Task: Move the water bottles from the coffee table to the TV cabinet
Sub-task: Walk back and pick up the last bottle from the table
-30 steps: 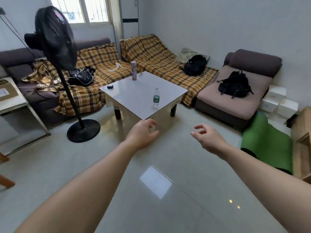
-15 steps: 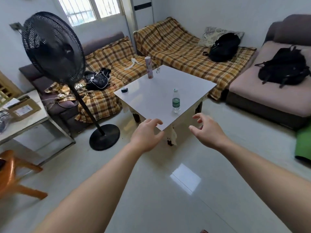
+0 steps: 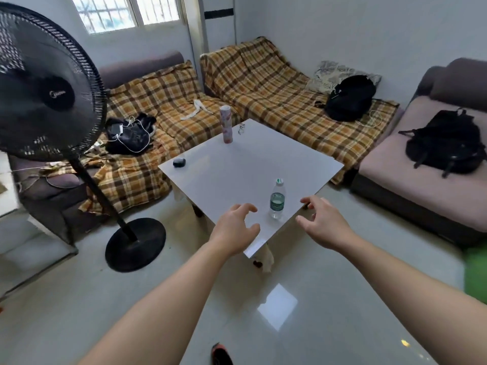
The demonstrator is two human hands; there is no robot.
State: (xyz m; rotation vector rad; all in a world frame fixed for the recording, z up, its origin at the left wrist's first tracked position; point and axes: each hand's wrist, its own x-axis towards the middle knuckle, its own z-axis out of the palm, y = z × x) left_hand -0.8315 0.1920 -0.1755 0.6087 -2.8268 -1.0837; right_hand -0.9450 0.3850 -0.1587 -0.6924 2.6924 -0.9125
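A clear water bottle (image 3: 277, 199) with a green label and white cap stands upright near the front corner of the white coffee table (image 3: 245, 169). My left hand (image 3: 235, 227) hovers over the table's near corner, just left of the bottle, fingers curled apart and holding nothing. My right hand (image 3: 321, 222) is just right of the bottle, fingers spread, empty and not touching it. A tall pink patterned flask (image 3: 226, 124) stands at the table's far corner. The TV cabinet is not in view.
A black standing fan (image 3: 50, 101) with a round base (image 3: 135, 243) stands to the left of the table. Plaid-covered sofas (image 3: 263, 88) wrap around behind it, carrying black bags (image 3: 349, 97). A small dark case (image 3: 179, 162) lies on the table's left corner. Glossy tiled floor lies in front.
I have come closer to the coffee table. Both hands have moved forward and now flank the water bottle on either side.
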